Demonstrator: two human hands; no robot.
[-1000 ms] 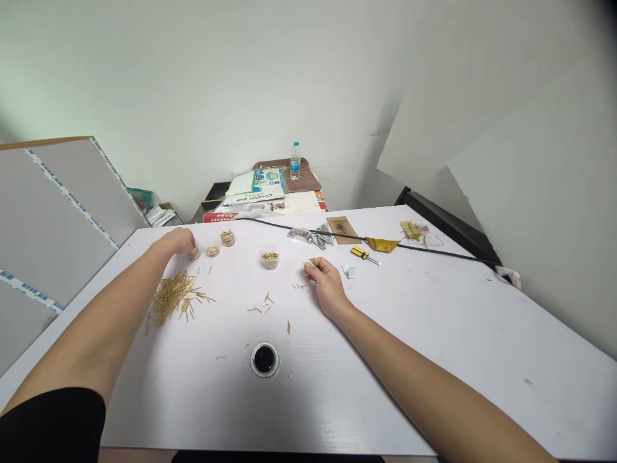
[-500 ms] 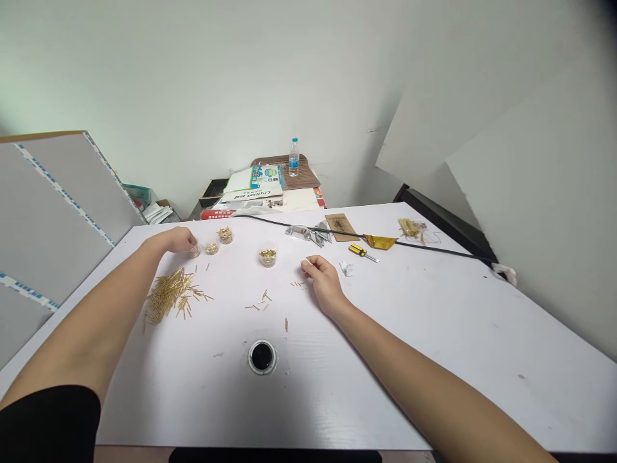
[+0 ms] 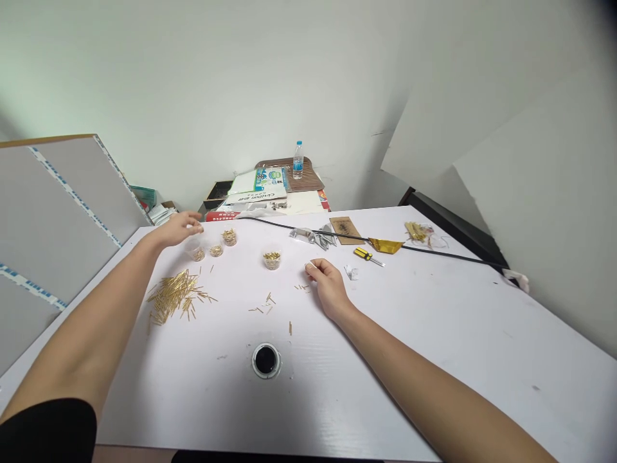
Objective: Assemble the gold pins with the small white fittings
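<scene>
The left hand [image 3: 180, 229] has lifted off the leftmost cup [image 3: 196, 253] (fingers now parted).

Clear cup [image 3: 193, 248], gold pins [image 3: 199, 256] inside; loose pin pile [image 3: 174, 292] nearby.

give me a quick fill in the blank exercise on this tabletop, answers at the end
There are ____ small clear cups on the white table.
The big heap of gold pins lies to the ____ of the right hand.
The handle of the screwdriver is yellow and ____.
The cap of the water bottle is ____.

Missing words: four; left; black; blue.
</scene>
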